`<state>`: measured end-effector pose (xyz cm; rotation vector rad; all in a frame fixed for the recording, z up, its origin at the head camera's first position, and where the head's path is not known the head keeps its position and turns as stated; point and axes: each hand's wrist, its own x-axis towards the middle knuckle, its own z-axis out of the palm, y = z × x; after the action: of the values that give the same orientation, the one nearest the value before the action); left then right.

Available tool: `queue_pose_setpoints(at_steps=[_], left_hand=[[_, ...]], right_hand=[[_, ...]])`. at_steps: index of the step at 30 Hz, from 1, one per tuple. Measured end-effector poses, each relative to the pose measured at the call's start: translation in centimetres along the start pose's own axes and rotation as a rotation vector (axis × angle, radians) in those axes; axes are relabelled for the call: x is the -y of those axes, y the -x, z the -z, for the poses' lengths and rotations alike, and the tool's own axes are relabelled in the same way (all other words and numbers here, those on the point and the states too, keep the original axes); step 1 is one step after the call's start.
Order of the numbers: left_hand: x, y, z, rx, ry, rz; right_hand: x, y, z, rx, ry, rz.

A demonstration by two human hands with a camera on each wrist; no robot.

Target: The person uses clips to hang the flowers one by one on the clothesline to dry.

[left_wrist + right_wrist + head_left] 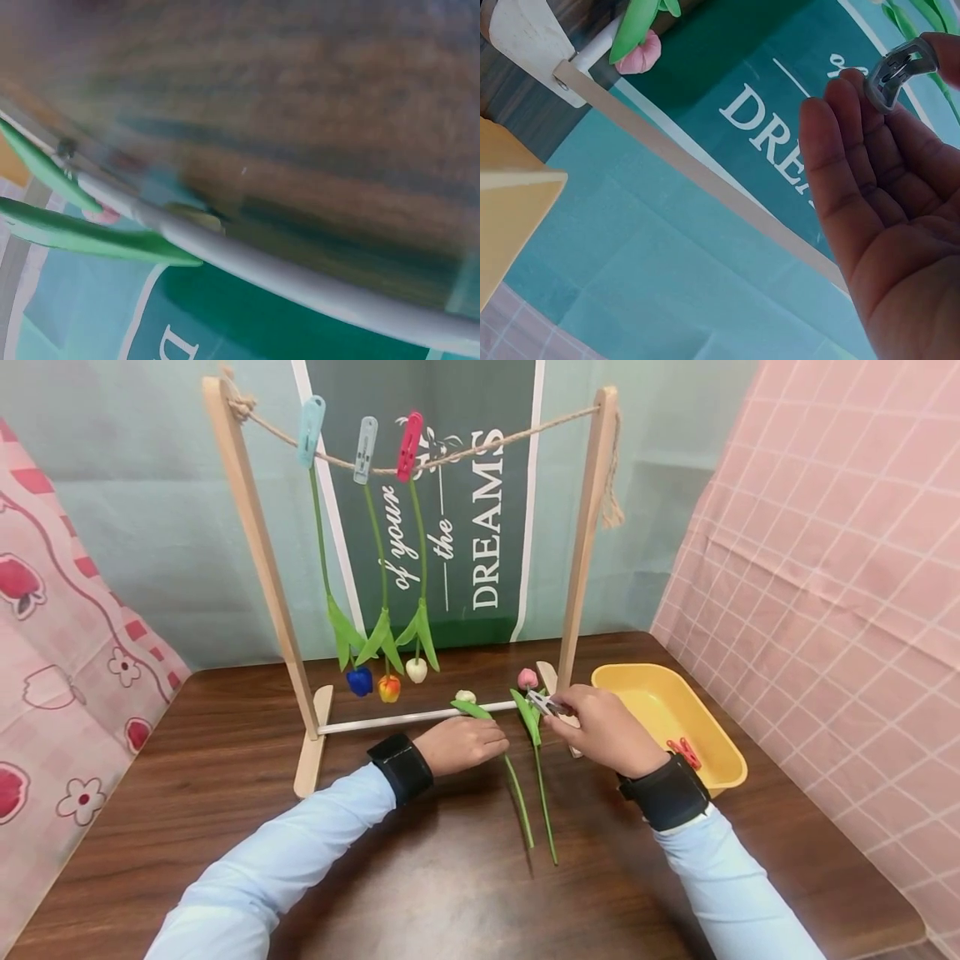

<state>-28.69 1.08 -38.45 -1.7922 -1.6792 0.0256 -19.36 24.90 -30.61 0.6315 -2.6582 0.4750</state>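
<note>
My left hand (461, 745) lies low over the table with its fingers curled round the stem of a white tulip (519, 797); the hand covers part of the stem. In the left wrist view the hand is out of sight, but green leaves (97, 238) show. My right hand (606, 731) pinches a grey clothespin (546, 703) between thumb and fingers, also seen in the right wrist view, where the clothespin (898, 73) sits at the fingertips. Beside the white tulip, a pink tulip (527, 679) lies on the table, its bloom near the clothespin's tip.
A wooden stand (258, 556) carries a rope (517, 437). Blue, grey and red clothespins (409, 447) hang blue, orange and white tulips (416, 671) head down from it. A white bar (397, 720) joins the stand's feet. The yellow basin (723, 752) at right holds red clothespins (684, 752).
</note>
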Motion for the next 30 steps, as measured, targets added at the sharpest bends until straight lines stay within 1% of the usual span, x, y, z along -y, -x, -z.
queue_pose_setpoints(at_steps=[2, 5, 8, 11, 16, 19, 23, 30], left_hand=[[0.2, -0.1, 0.3, -0.044, 0.003, 0.001], [0.7, 0.0, 0.7, -0.101, 0.017, 0.018], [1.1, 0.2, 0.9, -0.132, 0.007, 0.032], [1.5, 0.3, 1.2, -0.148, -0.003, 0.038], [1.8, 0.2, 2.0, -0.188, -0.006, 0.044], [2.0, 0.0, 2.7, -0.233, -0.004, 0.055], [2.0, -0.6, 3.9, -0.284, 0.017, 0.092], [1.9, -1.4, 5.9, -0.358, 0.084, 0.206]], right_hand=[[-0.1, 0.0, 0.2, -0.018, 0.007, 0.019], [-0.2, -0.1, 0.4, -0.045, 0.022, 0.048], [-0.2, -0.2, 0.6, -0.06, 0.029, 0.069], [-0.2, -0.3, 0.6, -0.063, 0.031, 0.079], [-0.2, -0.3, 1.0, -0.055, 0.041, 0.069], [0.0, -0.5, 1.7, -0.04, 0.047, 0.044], [0.3, -1.0, 2.9, -0.036, 0.053, 0.036], [1.1, -2.2, 5.0, -0.102, 0.102, 0.099]])
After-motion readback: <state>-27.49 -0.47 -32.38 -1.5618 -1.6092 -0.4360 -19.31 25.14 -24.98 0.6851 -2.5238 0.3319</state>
